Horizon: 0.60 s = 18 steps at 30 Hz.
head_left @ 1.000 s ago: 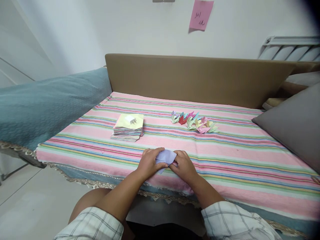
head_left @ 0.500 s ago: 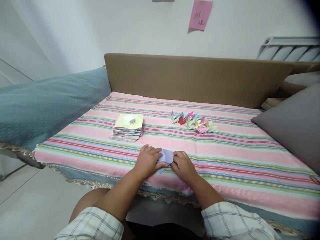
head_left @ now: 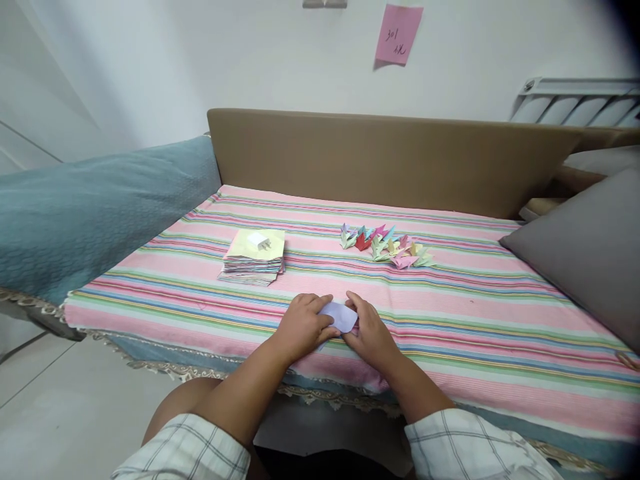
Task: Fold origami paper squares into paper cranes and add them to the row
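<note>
Your left hand (head_left: 304, 325) is pinching a purple paper (head_left: 343, 317) between thumb and fingers, which are covering its left part. Your right hand (head_left: 371, 333) is curving around the paper's right end; the paper is hiding part of the grip there, so I cannot tell whether that hand is squeezing it or only steadying it. The paper is sitting between your two hands, near the front edge of the striped cloth (head_left: 465, 300); its underside and any folds there are staying out of sight.

Beyond your left hand, a stack of paper squares (head_left: 253, 265) is lying on the cloth, with a white plug adapter (head_left: 258, 241) resting on its yellow top sheet. Beyond your right hand, colourful folded paper pieces (head_left: 380, 251) are crowding together and overlapping, so their exact number is escaping the eye.

Farther out, a grey cushion (head_left: 585, 253) is running off the right edge, and a small brown thing (head_left: 627, 361) below it is showing too faintly to name. Behind the brown backrest (head_left: 390, 160), a pink note (head_left: 399, 35) is hanging on the wall; its lower handwriting is proving hard to read.
</note>
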Tool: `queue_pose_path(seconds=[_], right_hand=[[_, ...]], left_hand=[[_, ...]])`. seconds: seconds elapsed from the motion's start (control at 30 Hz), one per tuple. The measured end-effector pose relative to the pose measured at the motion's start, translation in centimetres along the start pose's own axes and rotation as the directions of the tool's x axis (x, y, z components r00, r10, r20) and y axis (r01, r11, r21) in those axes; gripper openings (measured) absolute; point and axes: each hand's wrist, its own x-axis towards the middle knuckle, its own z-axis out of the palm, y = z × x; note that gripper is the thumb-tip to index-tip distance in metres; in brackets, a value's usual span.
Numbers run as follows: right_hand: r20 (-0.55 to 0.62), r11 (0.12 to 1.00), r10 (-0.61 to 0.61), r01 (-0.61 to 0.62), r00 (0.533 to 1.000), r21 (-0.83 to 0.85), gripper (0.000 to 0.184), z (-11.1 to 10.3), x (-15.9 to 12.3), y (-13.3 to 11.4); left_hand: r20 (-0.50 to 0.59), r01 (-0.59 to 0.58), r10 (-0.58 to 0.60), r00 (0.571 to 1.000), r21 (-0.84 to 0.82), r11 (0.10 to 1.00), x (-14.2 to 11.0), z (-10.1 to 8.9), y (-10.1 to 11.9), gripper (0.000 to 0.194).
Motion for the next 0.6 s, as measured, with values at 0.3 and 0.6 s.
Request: queue_pose_path(seconds=[0.3,0.6], right_hand=[[0.155,0.968,-0.166,0.191,0.974,-0.162,0.021,-2.1,0.2,-0.5],[0.187,0.963,-0.158,0.193,0.97,-0.186,0.019,-1.9,0.3,-0.5]], left_hand=[[0.01,-0.036,0.036,0.999,0.037,0.999,0.7,-0.6,0.4,0.038],[0.065,0.017,-0.022,0.998,0.085,0.996,0.1,-1.9,0.0,0.042]])
